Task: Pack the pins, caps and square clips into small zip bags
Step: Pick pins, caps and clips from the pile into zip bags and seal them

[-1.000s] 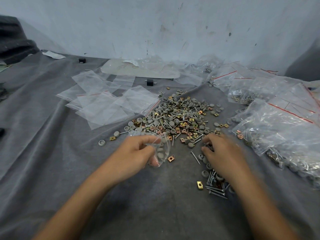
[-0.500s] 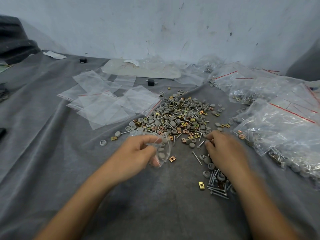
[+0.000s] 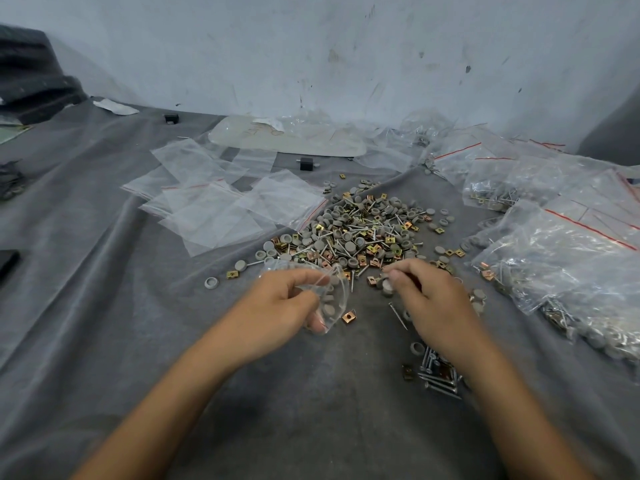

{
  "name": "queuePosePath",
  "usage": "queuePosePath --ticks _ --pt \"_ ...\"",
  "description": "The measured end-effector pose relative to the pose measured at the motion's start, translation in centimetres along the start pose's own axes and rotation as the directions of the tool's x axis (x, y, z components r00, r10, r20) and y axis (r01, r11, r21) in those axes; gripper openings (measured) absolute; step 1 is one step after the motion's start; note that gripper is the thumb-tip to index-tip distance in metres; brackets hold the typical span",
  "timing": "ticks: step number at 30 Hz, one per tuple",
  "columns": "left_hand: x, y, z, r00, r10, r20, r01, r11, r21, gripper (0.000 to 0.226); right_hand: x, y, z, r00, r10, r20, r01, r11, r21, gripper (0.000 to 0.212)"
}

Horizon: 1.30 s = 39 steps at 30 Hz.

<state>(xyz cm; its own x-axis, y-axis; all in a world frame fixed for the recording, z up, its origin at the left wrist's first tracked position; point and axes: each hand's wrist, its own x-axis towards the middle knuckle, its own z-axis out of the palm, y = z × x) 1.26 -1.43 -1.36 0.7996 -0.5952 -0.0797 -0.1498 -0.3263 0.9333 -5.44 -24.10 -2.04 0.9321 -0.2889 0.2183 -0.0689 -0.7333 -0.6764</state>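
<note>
The left hand (image 3: 277,303) holds a small clear plastic zip bag (image 3: 330,296) near its mouth. Thumb and fingers curl round the film so the opening gapes toward the heap, and several grey caps sit inside. The right hand (image 3: 436,306) is at the near edge of the heap of mixed parts (image 3: 360,233), its grip closed to a thumb-and-forefinger pinch on a round grey plastic cap (image 3: 387,285) (whether one cap or two, I cannot tell).

The heap of caps, thin steel pins and brass-coloured square clips lies on the grey cloth (image 3: 138,341) just beyond both hands. A copper-toned square clip (image 3: 348,317) lies just beside the bag, and a loose steel pin (image 3: 398,315) beside the right hand. A bunch of pins (image 3: 438,375) sits near the right forearm. Empty flat zip bags (image 3: 214,213) lie left of the heap, filled bags (image 3: 571,261) to its right.

The caps look light and smooth, apt to roll or slip, so they are best taken by the rim. The pins lie flat in the cloth's nap; lifting one by its head should be easiest, and the points could pierce the film. The clips probably have sharp edges, so pinch them across the flat faces. The bag is limp and slick, and the zip strip looks like its only firm place to hold.
</note>
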Motion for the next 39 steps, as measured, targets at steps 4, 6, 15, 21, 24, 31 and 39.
queuePosePath --ticks 4,6,15,21,24,31,39 --pt "0.3 -0.4 0.3 1.000 -0.002 -0.003 0.002 1.000 0.006 0.039 -1.0 -1.4 0.6 0.997 -0.067 0.050 0.049 0.953 0.300 0.017" --pt "0.5 -0.5 0.3 1.000 -0.001 -0.007 0.002 1.000 0.012 0.038 -1.6 -1.8 1.1 0.993 -0.103 0.058 0.075 0.928 0.365 0.018" --pt "0.2 0.1 0.4 0.998 0.047 -0.031 -0.046 0.999 0.016 0.040 -2.3 -3.3 3.3 0.986 -0.160 0.041 0.137 0.932 0.337 0.018" --pt "0.1 0.3 0.2 0.996 0.065 -0.057 -0.066 0.998 -0.004 0.037 -2.7 -3.3 3.7 0.977 -0.203 -0.070 0.214 0.938 0.273 0.012" --pt "0.0 0.6 0.2 0.997 0.056 -0.052 -0.059 0.997 -0.058 0.036 -3.1 -3.8 4.3 0.953 -0.301 -0.040 0.304 0.944 0.127 0.012" --pt "-0.6 0.9 0.1 0.998 0.061 -0.027 -0.062 0.997 -0.035 0.037 -3.3 -3.8 4.8 0.943 -0.332 -0.021 0.324 0.932 -0.162 0.021" --pt "-0.7 1.2 0.4 0.997 0.052 -0.063 -0.052 0.999 0.001 0.040 -2.3 -3.2 2.2 0.963 -0.266 0.041 0.248 0.935 0.254 0.013"
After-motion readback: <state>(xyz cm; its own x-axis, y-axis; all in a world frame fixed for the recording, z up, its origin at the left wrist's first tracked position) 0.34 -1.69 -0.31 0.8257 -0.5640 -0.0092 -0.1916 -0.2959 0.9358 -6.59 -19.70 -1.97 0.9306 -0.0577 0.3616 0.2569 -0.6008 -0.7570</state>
